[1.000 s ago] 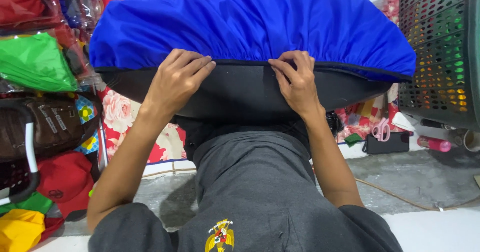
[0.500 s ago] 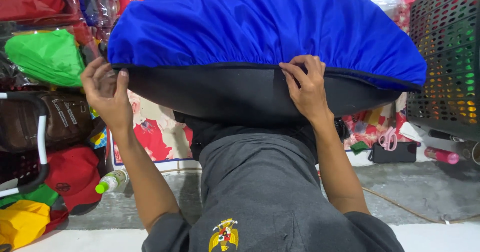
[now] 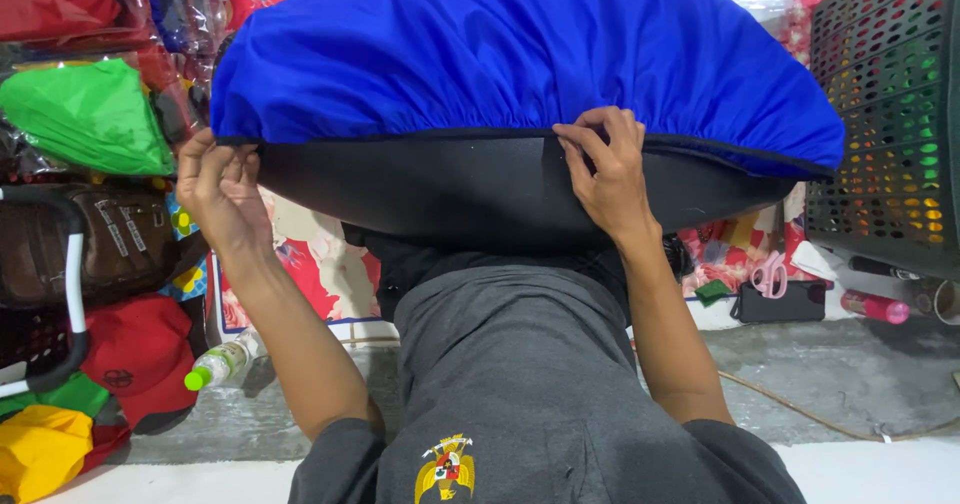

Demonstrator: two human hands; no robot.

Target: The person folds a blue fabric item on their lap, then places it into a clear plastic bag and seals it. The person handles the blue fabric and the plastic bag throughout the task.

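A large black cushion-like seat (image 3: 480,189) rests over my lap, with a bright blue elastic-edged fabric cover (image 3: 520,54) stretched over its top. My left hand (image 3: 218,192) grips the gathered hem of the cover at the seat's left end. Near the middle of the front edge, my right hand (image 3: 605,169) pinches the same hem against the black rim. My grey trousers (image 3: 520,384) fill the lower centre.
Green (image 3: 90,114), red (image 3: 140,349) and yellow (image 3: 40,449) fabric items and a brown bag (image 3: 110,244) pile up on the left. A plastic bottle with a green cap (image 3: 222,361) lies by my left arm. A dark perforated basket (image 3: 885,114), pink scissors (image 3: 770,276) and a black pouch (image 3: 775,304) are right.
My left hand slid from the middle of the front edge out to the left end of the hem. The right hand stayed in place on the hem.
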